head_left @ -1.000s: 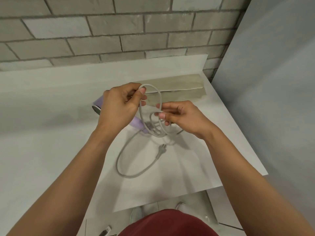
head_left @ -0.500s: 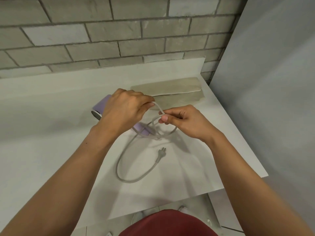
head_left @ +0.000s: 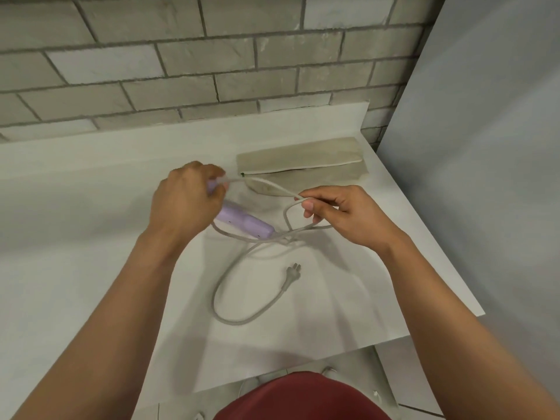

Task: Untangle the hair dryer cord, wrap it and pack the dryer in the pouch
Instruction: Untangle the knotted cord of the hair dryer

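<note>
L hand (head_left: 188,204) pinches the grey cord (head_left: 230,321) over the far end of the lilac dryer (head_left: 245,224); blurry there, can't tell if it also grips the dryer. R hand (head_left: 342,216) pinches same cord further along, strand stretched betw. both. Dryer lies on white table (head_left: 91,237), cord crossed at its near end, loop + plug (head_left: 292,272) loose nearer the person. Beige pouch (head_left: 303,165) flat behind, by the brick wall.

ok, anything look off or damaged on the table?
Only the cord: its loops cross in a tangle beside the dryer, with one strand pulled taut between the left hand and right hand. The plug lies loose. No damage or spill visible.
</note>
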Demonstrator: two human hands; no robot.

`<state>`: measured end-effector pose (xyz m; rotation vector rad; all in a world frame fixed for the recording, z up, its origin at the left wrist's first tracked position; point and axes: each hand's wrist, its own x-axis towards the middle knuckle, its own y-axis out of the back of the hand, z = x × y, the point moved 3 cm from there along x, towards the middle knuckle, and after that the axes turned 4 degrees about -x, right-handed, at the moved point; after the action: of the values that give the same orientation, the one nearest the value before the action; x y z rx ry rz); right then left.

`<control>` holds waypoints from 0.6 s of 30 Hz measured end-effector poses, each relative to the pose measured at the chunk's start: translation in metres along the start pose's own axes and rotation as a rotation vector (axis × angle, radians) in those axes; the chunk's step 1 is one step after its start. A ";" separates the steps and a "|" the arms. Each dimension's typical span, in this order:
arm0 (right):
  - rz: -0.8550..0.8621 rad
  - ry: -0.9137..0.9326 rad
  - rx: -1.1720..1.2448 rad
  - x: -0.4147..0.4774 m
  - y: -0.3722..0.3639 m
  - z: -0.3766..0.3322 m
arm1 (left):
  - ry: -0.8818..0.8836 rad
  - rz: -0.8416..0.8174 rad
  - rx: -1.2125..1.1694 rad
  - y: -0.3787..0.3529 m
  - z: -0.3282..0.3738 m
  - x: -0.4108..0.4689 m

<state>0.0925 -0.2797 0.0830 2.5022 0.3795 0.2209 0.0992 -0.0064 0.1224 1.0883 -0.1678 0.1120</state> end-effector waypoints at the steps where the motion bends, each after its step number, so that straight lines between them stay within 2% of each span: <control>1: -0.026 0.007 -0.025 0.000 -0.001 -0.002 | -0.061 0.007 0.046 -0.001 0.003 0.000; 3: -0.073 0.013 -0.061 0.000 -0.004 -0.005 | -0.276 -0.010 0.037 -0.004 0.019 -0.002; 5: -0.085 0.017 -0.076 0.000 -0.004 -0.008 | -0.507 -0.108 0.009 -0.014 0.039 -0.006; 7: -0.078 0.030 -0.098 0.001 -0.001 -0.012 | -0.610 -0.217 0.008 -0.027 0.053 -0.010; 13: -0.056 -0.025 0.020 -0.005 0.005 -0.008 | -0.525 -0.244 -0.110 -0.027 0.058 -0.006; 18: 0.053 -0.068 0.148 -0.004 0.004 -0.002 | -0.287 -0.104 -0.476 -0.014 0.055 -0.011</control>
<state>0.0889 -0.2829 0.0866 2.6602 0.3128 0.1328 0.0861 -0.0618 0.1327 0.6311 -0.3744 -0.1728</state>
